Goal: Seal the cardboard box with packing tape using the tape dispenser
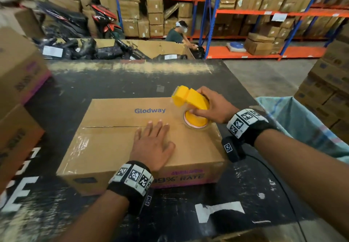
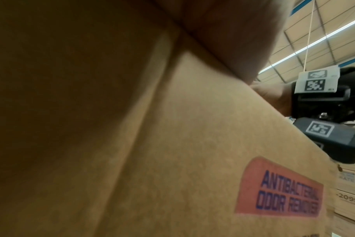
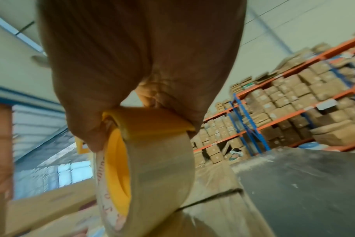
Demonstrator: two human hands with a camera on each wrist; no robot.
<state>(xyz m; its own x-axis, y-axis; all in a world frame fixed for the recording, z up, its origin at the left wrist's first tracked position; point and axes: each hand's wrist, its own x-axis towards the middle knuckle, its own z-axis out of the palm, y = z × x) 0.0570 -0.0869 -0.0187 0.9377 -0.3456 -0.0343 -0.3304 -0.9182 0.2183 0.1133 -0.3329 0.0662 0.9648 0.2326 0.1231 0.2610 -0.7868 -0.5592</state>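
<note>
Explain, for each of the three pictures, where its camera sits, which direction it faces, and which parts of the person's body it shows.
Head: worn on the head, facing forward and down at the cardboard box; shows both forearms, the left hand and the right hand.
Left wrist: low beside the box's side, facing up along it; the hand's underside shows.
Right wrist: under the right hand, facing along the tape dispenser.
Shared: all three show the box.

Right hand (image 3: 132,64) gripping yellow tape dispenser (image 3: 152,121); clear tape roll (image 3: 158,184) resting on cardboard box (image 3: 219,206) seam, dark table (image 3: 304,184) alongside.
</note>
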